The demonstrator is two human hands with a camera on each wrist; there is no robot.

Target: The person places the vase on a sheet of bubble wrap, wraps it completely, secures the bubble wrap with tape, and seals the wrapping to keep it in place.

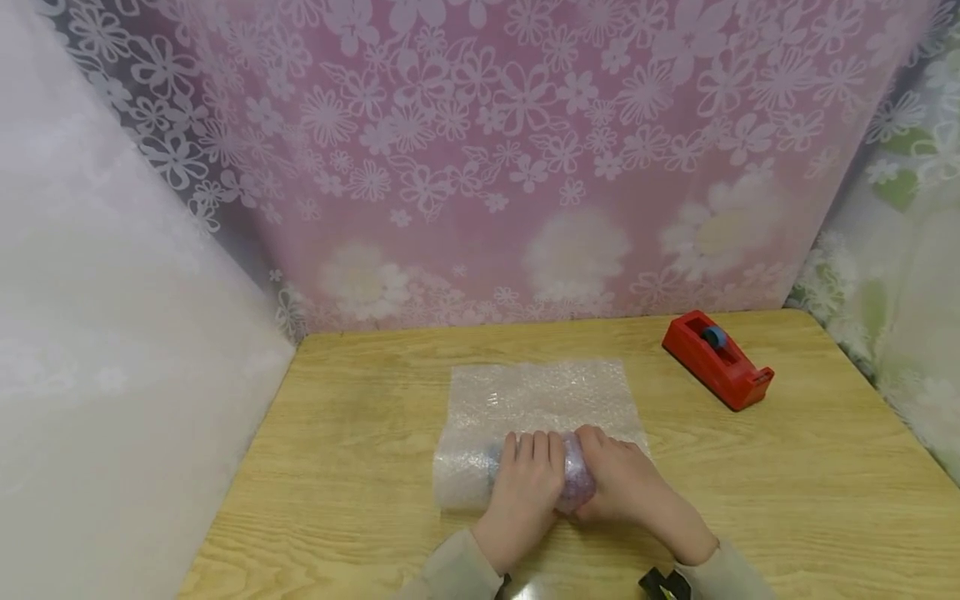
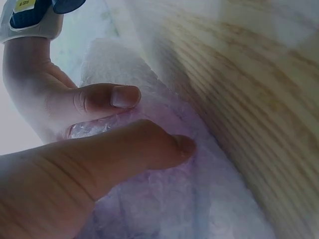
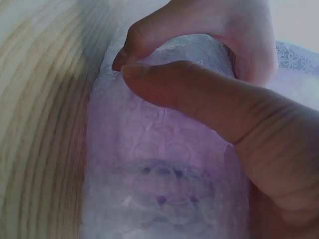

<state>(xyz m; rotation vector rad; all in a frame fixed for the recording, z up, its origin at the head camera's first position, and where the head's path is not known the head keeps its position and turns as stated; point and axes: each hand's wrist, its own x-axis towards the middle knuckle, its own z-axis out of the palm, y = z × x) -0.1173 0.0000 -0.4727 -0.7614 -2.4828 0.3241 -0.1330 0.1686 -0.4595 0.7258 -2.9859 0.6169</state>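
A makeshift packing station is indicated by a wooden bench point(image 1: 360, 467), a red tape dispenser point(image 1: 716, 359) and flowered curtain screens point(image 1: 525, 150).

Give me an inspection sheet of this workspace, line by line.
Surface: wooden table, pale grain.
Job's things: bubble wrap sheet, near end rolled round a purple object.
Clutter: red tape dispenser at back right, apart from the wrap.
Grippers: left hand and right hand both grip the wrapped roll.
Cables: nothing seen.
Surroundings: pink floral curtain behind; pale drapes at both sides.
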